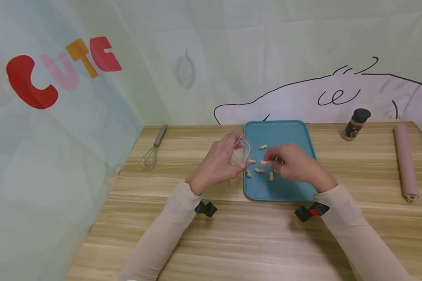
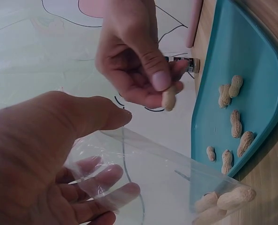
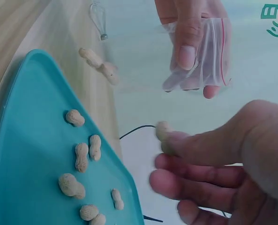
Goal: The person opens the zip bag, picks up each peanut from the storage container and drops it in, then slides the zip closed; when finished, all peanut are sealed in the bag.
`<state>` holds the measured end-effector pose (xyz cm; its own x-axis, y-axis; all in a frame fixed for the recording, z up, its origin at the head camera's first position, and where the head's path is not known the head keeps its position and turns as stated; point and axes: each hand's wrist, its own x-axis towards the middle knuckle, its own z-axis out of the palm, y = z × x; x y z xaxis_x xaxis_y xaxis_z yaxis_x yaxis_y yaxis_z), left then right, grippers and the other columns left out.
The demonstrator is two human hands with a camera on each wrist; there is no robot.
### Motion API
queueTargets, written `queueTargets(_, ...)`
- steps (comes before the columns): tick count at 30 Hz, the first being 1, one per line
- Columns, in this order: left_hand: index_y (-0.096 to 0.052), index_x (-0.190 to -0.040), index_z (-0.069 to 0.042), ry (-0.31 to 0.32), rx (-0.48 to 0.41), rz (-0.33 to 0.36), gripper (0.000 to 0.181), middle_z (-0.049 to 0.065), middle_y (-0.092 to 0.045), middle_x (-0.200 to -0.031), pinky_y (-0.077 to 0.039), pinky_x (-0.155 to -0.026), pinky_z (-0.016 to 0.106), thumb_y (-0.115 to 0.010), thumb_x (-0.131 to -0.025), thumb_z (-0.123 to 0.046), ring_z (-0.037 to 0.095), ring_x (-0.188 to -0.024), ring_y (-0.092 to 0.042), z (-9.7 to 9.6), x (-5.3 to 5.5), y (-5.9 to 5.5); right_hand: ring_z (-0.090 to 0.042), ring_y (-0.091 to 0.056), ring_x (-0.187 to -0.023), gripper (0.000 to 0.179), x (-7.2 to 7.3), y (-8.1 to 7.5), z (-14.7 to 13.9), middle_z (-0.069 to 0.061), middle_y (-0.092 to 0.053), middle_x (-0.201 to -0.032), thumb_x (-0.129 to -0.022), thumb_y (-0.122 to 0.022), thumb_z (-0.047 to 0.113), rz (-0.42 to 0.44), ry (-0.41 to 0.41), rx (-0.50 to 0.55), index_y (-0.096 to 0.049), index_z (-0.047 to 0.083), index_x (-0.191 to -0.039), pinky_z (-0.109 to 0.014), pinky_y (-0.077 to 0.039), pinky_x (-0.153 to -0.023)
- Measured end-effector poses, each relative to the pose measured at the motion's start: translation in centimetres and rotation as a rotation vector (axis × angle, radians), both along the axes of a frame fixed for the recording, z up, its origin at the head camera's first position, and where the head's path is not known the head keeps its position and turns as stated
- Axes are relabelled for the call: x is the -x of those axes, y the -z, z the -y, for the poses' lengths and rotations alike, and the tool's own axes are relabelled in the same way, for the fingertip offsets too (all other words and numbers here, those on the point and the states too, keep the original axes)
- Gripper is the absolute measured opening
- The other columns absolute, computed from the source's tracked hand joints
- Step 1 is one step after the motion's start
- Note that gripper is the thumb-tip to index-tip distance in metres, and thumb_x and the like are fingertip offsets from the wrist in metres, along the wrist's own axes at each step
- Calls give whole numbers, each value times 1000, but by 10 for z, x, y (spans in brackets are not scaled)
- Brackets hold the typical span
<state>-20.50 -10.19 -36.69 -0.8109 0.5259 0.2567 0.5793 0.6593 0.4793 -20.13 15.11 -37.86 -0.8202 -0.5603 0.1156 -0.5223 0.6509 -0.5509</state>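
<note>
My left hand [image 1: 216, 160] grips a clear zip-lock bag [image 2: 162, 164] near its mouth, which gapes between thumb and fingers. Several peanuts [image 2: 237, 198] lie at the bottom of the bag in the left wrist view. Between thumb and fingertips, my right hand [image 1: 297, 163] pinches one unshelled peanut [image 2: 169, 99], held above the blue tray [image 1: 278, 132] and apart from the bag. Loose peanuts [image 1: 259, 170] are scattered on the tray, several of them close to its left side. The right hand partly covers some of them in the head view.
A whisk [image 1: 153, 152] lies on the wooden table to the left. Behind and right of the tray stands a black-capped spice jar [image 1: 354, 125]. A rolled pink mat [image 1: 406, 164] lies at the far right. Printed cloth [image 1: 183, 47] hangs behind the table.
</note>
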Motion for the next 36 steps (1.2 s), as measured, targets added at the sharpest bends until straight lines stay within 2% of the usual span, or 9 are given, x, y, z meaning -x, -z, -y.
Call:
queueTargets(8, -51, -142, -4, 3, -2, 4, 64, 13, -67, -128, -54, -107, 49, -84, -92, -25, 26, -122, -72, -1, 0, 0, -16, -63, -72, 12, -7, -8, 4, -12, -79, -98, -102, -69, 5, -175, 151, 196, -79, 4, -109, -26, -50, -61)
queueTargets(15, -50, -142, -6, 0, -5, 38, 62, 11, -66, -128, -55, -106, 48, -83, -94, -28, 26, -123, -71, -1, -1, 0, -18, -64, -75, 13, -16, -17, 11, -11, -79, -101, -101, -74, 11, -234, 239, 290, -78, 5, -112, -24, -51, -64)
queueTargets(25, -52, -139, -6, 28, -23, 22, 58, 12, -67, -125, -57, -104, 47, -82, -94, -27, 27, -121, -73, -1, -1, 0, -13, -63, -73, 13, -24, -21, 21, -8, -80, -100, -99, -77, 9, -303, 197, 387, -78, 7, -111, -21, -52, -65)
queueTargets(32, -52, -138, -6, 44, -24, 11, 57, 14, -67, -128, -54, -108, 50, -81, -95, -27, 29, -122, -74, -1, -1, 1, -13, -65, -77, 14, -24, -17, 26, -5, -81, -99, -96, -79, 7, -331, 151, 395, -79, 6, -110, -25, -52, -65)
queueTargets(36, -52, -139, -6, 32, -18, 19, 57, 13, -67, -128, -52, -109, 52, -81, -95, -28, 28, -123, -73, 0, -1, 1, -13, -65, -75, 14, -24, -15, 27, -5, -80, -97, -96, -79, 6, -336, 148, 405, -79, 6, -110, -23, -51, -65)
